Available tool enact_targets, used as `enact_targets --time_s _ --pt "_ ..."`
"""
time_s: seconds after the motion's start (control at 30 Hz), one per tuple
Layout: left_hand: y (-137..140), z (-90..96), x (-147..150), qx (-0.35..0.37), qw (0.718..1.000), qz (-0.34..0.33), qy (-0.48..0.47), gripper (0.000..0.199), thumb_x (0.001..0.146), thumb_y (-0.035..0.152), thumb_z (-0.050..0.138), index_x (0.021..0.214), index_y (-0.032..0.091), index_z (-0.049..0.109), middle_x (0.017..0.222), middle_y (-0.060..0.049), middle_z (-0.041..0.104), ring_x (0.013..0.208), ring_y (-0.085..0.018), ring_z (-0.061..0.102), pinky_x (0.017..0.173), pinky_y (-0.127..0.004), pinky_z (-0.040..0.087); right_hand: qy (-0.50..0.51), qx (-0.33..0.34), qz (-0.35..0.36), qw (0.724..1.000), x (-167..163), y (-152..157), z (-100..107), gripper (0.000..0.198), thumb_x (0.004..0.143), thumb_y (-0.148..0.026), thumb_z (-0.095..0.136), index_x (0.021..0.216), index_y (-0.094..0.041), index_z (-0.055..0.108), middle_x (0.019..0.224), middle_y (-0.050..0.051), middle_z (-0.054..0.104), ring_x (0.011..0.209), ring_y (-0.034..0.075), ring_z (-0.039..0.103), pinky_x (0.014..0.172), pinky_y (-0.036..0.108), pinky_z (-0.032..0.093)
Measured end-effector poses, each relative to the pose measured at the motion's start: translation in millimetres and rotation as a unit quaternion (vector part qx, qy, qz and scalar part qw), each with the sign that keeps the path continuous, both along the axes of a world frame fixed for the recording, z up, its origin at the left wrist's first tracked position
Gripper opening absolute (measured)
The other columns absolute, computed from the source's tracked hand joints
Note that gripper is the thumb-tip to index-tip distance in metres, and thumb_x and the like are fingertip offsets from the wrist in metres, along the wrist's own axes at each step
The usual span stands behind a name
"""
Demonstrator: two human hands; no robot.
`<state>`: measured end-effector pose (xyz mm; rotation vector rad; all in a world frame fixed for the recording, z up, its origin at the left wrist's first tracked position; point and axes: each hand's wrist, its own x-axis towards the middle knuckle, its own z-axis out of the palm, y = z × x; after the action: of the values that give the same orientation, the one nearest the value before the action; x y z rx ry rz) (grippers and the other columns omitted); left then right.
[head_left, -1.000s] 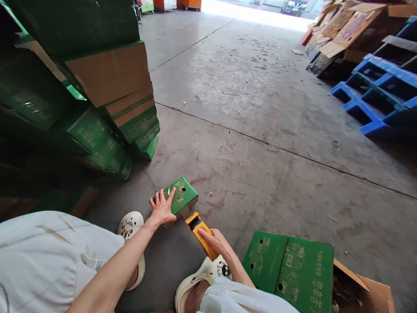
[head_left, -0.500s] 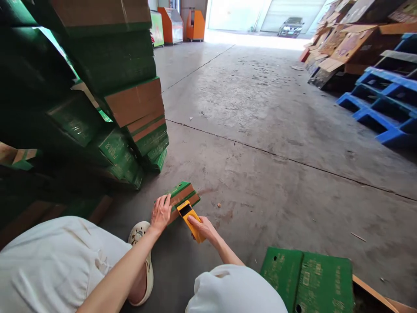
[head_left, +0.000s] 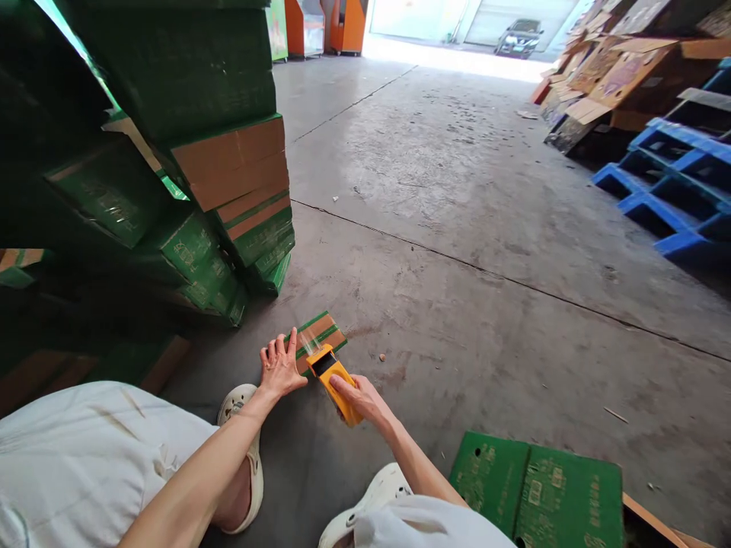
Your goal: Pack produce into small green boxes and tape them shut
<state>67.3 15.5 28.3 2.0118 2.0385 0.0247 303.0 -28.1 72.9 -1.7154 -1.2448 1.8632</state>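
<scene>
A small green-and-brown cardboard box (head_left: 330, 332) lies on the floor ahead of my feet. My left hand (head_left: 279, 367) is at its left edge, fingers spread and thumb stretched out; whether the fingertips press on it I cannot tell. My right hand (head_left: 359, 397) is wrapped round a yellow tape dispenser (head_left: 334, 375) with a dark opening near its front. The front end of the dispenser is over the near edge of the box. Shiny clear streaks, which look like tape, run from there across the box top.
Stacked green boxes (head_left: 228, 84) rise on the left. An open green carton (head_left: 563, 495) lies at lower right. Blue pallets (head_left: 674, 175) and piled brown cartons (head_left: 628, 80) line the right side. A car (head_left: 519, 38) stands by the bright doorway. My pale clogs (head_left: 245, 457) are on the floor.
My left hand has spread its fingers and lifted its thumb away from the box. Clear streaks now show at the dispenser's front. The view has tipped slightly downward.
</scene>
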Motion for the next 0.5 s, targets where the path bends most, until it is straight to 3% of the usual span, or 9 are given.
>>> enact_targets --time_s 0.13,0.27,0.4,0.5 --pt "-11.6 0.7 5.9 -0.053 0.998 0.006 -0.040 0.139 0.060 0.040 0.084 0.173 0.029 0.003 0.158 -0.019 0.042 0.143 -0.041 0.041 0.113 -0.048 0.031 -0.072 -0.013 0.000 0.997 43.4 -39.5 9.8 0.055 0.077 -0.075 0.076 0.074 -0.022 0.060 0.068 0.006 0.065 0.059 0.018 0.063 0.054 0.027 0.044" --pt "-28.9 -0.3 27.6 -0.077 0.994 -0.025 -0.072 0.141 0.058 0.040 0.085 0.173 0.033 0.002 0.158 -0.017 0.041 0.144 -0.040 0.040 0.112 -0.046 0.031 -0.014 -0.068 -0.028 0.997 79.2 -81.3 16.3 0.063 0.075 -0.083 0.071 0.080 -0.021 0.060 0.065 0.001 0.061 0.056 0.016 0.061 0.052 0.026 0.045" --pt "-40.0 -2.7 46.8 -0.099 0.991 -0.023 -0.083 0.138 0.060 0.039 0.083 0.173 0.035 0.004 0.158 -0.015 0.041 0.144 -0.039 0.041 0.111 -0.047 0.032 -0.013 -0.091 -0.055 0.994 88.9 -103.0 15.1 0.066 0.072 -0.085 0.072 0.084 -0.021 0.058 0.063 -0.001 0.061 0.054 0.016 0.061 0.050 0.025 0.046" --pt "-43.5 -7.0 48.8 -0.092 0.992 -0.035 -0.078 0.133 0.062 0.040 0.082 0.173 0.035 0.009 0.159 -0.016 0.041 0.144 -0.038 0.041 0.113 -0.048 0.032 -0.005 -0.101 -0.062 0.993 88.3 -106.3 3.0 0.061 0.074 -0.080 0.073 0.083 -0.021 0.059 0.064 0.000 0.063 0.054 0.016 0.062 0.050 0.025 0.046"
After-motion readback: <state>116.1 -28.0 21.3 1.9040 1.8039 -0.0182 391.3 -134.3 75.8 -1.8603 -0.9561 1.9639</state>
